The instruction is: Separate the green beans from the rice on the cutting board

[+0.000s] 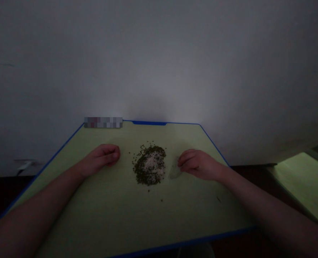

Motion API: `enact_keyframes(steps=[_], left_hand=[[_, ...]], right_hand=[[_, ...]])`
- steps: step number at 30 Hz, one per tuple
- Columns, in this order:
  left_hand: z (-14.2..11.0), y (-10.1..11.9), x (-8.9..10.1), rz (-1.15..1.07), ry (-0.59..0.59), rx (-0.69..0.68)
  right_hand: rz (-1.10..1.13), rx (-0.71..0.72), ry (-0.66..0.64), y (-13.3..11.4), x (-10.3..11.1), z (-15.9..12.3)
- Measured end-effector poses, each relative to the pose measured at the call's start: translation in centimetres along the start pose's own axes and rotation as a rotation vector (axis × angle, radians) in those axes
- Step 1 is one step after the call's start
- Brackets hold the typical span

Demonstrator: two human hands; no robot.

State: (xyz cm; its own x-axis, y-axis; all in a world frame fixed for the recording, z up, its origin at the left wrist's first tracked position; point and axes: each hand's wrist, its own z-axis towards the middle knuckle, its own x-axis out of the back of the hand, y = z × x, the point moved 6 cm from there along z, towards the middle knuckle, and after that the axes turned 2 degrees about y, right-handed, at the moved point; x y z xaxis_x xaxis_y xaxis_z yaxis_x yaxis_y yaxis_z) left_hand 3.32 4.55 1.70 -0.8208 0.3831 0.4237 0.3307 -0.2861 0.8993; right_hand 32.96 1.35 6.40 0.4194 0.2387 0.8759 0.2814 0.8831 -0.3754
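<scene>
A round heap of small green beans (pixel 140 173), with pale rice-like grains (pixel 151 162) in its middle, lies on the light table. To its left, my left hand (pixel 105 156) rests on the table, closed in a loose fist with the thumb across the fingers; nothing shows in it. On the other side, my right hand (pixel 198 164) has its fingers bent together at the edge of a small clear container (pixel 175 172). The container is faint and partly hidden by the fingers. A few specks show in it.
The table (pixel 115 218) has a blue rim and stands against a pale wall (pixel 159 71). Stray beans lie around the heap, and a thin dark sliver (pixel 218 199) is near my right forearm. A second light table (pixel 304 186) stands at the right.
</scene>
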Motion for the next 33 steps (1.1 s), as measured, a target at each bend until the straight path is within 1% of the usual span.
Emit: enact_keyframes(steps=[2,5,8,10,14,20,24,28,33], left_hand=[[0.1,0.2,0.0,0.006,0.002,-0.006],[0.1,0.1,0.0,0.007,-0.004,-0.001],[0.0,-0.2,0.0,-0.005,-0.011,0.012],[0.0,-0.2,0.0,-0.011,-0.011,0.013],[0.0,0.0,0.0,-0.007,-0.001,0.006],[0.0,-0.2,0.0,-0.010,-0.008,0.005],[0.0,0.2,0.0,0.022,-0.009,-0.003],[-0.1,0.1,-0.1,0.007,-0.002,0.017],[-0.1,-0.5,-0.1,-0.039,-0.016,0.023]], right_hand=[[0.013,-0.031,0.007,0.2,0.3,-1.0],[0.030,-0.077,0.051,0.6,1.1,-2.4],[0.033,-0.113,0.124,1.1,1.9,-3.3],[0.039,-0.126,0.140,1.3,2.3,-3.6],[0.031,-0.127,0.089,1.3,2.2,-3.5],[0.022,-0.074,0.055,1.1,1.6,-2.8],[0.017,-0.062,0.074,1.6,1.1,-2.1],[-0.008,-0.050,0.113,1.6,1.9,-1.9],[-0.084,-0.046,0.052,1.5,2.6,-3.1]])
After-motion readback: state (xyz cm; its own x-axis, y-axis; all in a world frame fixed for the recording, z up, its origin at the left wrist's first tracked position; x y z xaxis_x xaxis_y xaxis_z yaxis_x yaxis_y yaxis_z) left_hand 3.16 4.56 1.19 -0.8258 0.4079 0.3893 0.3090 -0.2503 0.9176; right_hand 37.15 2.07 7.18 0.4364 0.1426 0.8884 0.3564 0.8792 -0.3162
